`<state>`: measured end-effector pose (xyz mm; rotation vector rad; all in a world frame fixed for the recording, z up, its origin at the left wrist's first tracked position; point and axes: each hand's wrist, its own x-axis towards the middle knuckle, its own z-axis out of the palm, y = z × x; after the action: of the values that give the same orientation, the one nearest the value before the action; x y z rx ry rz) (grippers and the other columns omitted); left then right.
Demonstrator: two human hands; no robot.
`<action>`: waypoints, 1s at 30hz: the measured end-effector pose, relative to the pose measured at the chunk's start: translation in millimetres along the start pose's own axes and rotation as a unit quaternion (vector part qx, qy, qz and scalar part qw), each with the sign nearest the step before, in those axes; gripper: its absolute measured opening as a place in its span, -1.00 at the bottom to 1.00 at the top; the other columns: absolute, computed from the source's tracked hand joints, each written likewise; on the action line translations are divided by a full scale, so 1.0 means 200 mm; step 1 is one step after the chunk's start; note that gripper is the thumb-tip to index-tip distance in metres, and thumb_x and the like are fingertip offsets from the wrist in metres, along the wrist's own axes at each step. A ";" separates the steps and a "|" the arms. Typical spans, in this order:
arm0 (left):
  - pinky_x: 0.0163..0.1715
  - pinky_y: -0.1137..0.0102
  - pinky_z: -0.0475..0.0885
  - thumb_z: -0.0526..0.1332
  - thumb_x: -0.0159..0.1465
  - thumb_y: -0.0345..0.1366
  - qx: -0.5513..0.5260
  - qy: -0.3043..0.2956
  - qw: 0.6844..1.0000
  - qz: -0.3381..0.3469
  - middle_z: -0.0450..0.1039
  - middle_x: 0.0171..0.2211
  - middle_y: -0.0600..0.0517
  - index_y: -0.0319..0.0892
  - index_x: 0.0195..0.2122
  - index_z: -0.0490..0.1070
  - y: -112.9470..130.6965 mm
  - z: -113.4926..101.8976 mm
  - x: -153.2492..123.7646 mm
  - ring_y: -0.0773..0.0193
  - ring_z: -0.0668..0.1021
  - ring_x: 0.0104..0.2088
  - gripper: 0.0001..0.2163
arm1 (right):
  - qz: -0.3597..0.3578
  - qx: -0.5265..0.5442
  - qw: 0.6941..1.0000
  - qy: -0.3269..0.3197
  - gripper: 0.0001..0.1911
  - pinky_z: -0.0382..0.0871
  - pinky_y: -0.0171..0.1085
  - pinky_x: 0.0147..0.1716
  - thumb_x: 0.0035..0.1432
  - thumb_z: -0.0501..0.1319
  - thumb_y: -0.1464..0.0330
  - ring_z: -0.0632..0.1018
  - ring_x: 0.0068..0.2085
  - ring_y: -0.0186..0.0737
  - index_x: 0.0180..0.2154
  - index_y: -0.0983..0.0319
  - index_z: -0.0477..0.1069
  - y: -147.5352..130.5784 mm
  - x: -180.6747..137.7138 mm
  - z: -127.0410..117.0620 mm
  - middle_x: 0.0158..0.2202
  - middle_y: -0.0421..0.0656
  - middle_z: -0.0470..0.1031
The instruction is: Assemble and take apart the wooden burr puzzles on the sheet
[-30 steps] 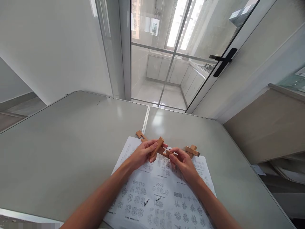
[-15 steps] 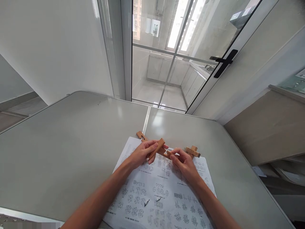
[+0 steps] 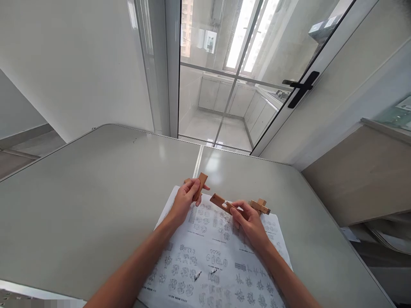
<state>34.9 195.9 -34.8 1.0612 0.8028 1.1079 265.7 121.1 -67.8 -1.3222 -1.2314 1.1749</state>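
Between the thumb and fingers of my left hand (image 3: 186, 197) is a flat wooden puzzle piece (image 3: 201, 183), tilted up above the sheet's far edge. My right hand (image 3: 248, 217) is closed on the near end of a notched wooden puzzle piece (image 3: 218, 201), whose cut-out shows just left of the fingertips. The two pieces are apart. Another wooden piece (image 3: 186, 181) peeks out behind my left hand, mostly hidden. Just beyond my right hand lie crossed wooden pieces (image 3: 260, 206) at the sheet's upper right corner.
Under my hands a large white sheet (image 3: 215, 244) printed with small puzzle diagrams covers the near part of the grey table (image 3: 96, 205). A seam (image 3: 198, 160) runs to the table's far edge. Beyond stands a glass door (image 3: 231, 85) with a black handle (image 3: 303, 89).
My left hand has moved left and away from my right hand, carrying its flat piece off the notched one. My right hand keeps its hold in nearly the same place.
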 end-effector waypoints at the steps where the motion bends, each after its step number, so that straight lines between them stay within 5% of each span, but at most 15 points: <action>1: -0.41 0.40 0.31 0.24 0.41 0.06 0.021 0.030 0.999 0.019 0.58 -0.24 -0.01 -0.19 -0.23 0.44 -0.01 0.00 0.01 0.47 0.33 -0.57 -0.64 | -0.001 -0.002 1.000 0.002 -0.52 0.08 -0.33 -0.56 0.21 0.36 -0.09 0.24 -0.54 -0.32 -0.19 0.19 0.46 0.00 0.00 0.00 -0.60 -0.33 0.24; 6: -0.22 0.32 0.40 0.16 0.44 0.06 0.180 0.153 0.969 0.074 0.53 -0.32 0.02 -0.14 -0.23 0.43 -0.05 -0.01 0.03 0.24 0.52 -0.34 -0.65 | 0.002 -0.012 1.000 0.011 -0.50 0.10 -0.32 -0.55 0.18 0.37 -0.11 0.26 -0.54 -0.31 -0.21 0.19 0.47 0.00 0.00 0.01 -0.61 -0.31 0.26; 12: 0.08 0.08 0.36 0.13 0.46 -0.09 0.439 0.222 0.857 0.153 0.52 -0.11 -0.11 -0.11 -0.29 0.46 -0.12 -0.09 0.06 0.00 0.47 -0.05 -0.73 | 0.000 -0.023 1.000 0.012 -0.49 0.14 -0.29 -0.53 0.18 0.36 -0.13 0.28 -0.53 -0.28 -0.20 0.18 0.47 -0.01 0.00 0.01 -0.61 -0.31 0.27; 16: 0.15 -0.02 0.31 0.13 0.46 -0.11 0.519 0.232 0.810 0.142 0.46 0.01 -0.16 -0.11 -0.30 0.47 -0.15 -0.11 0.07 -0.08 0.41 0.06 -0.74 | 0.005 -0.019 1.000 0.008 -0.49 0.14 -0.29 -0.51 0.18 0.36 -0.13 0.28 -0.53 -0.28 -0.20 0.19 0.46 0.00 0.00 0.01 -0.60 -0.31 0.26; 30: 0.16 -0.08 0.32 0.11 0.47 -0.10 0.583 0.223 0.768 0.144 0.39 0.08 -0.24 -0.13 -0.33 0.43 -0.17 -0.13 0.06 -0.17 0.38 0.15 -0.71 | 0.006 -0.022 1.000 0.009 -0.50 0.13 -0.29 -0.52 0.18 0.36 -0.13 0.29 -0.52 -0.28 -0.22 0.18 0.48 -0.02 -0.01 0.02 -0.60 -0.30 0.27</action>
<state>25.4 210.5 -75.8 2.0329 1.8968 1.0961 262.2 120.1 -63.4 -1.3709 -1.2449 1.1470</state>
